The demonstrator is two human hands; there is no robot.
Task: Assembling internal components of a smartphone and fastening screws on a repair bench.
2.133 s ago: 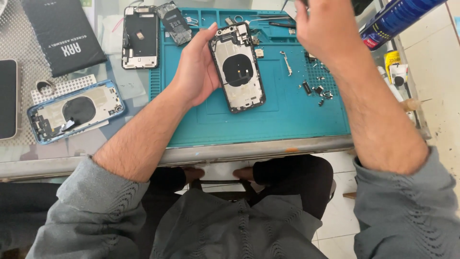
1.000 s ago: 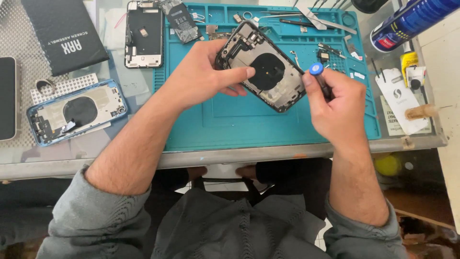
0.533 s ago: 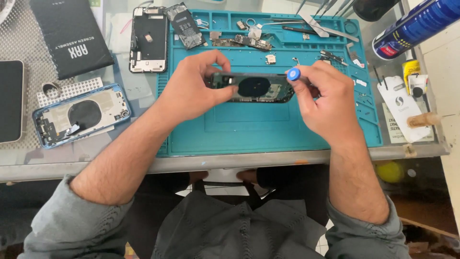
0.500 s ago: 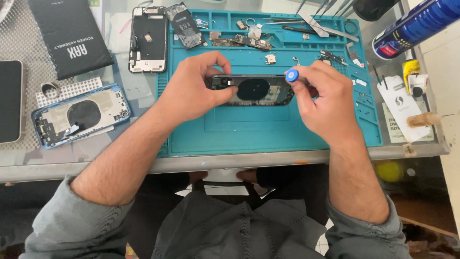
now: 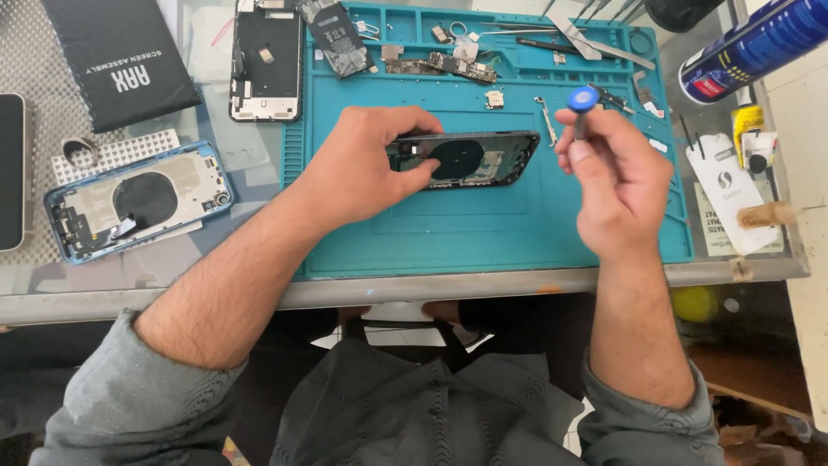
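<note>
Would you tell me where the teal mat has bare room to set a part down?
The teal mat is bare between the phone housing and its near edge. Its far trays are crowded with small parts and tools.

Opened phone housing [image 5: 470,160] sits mid work mat [image 5: 483,233]. Second phone housing [image 5: 134,203] lies left, off the mat. Spray can [image 5: 759,47] is far right.

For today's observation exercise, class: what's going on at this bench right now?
A person is working on an opened black phone housing on a teal repair mat. The left hand pinches the housing by its left end, while the right hand holds a blue-capped screwdriver upright, just off the housing's right end. Small parts and tweezers lie along the mat's top edge. Left of the mat sit a blue phone housing and a detached screen.
</note>
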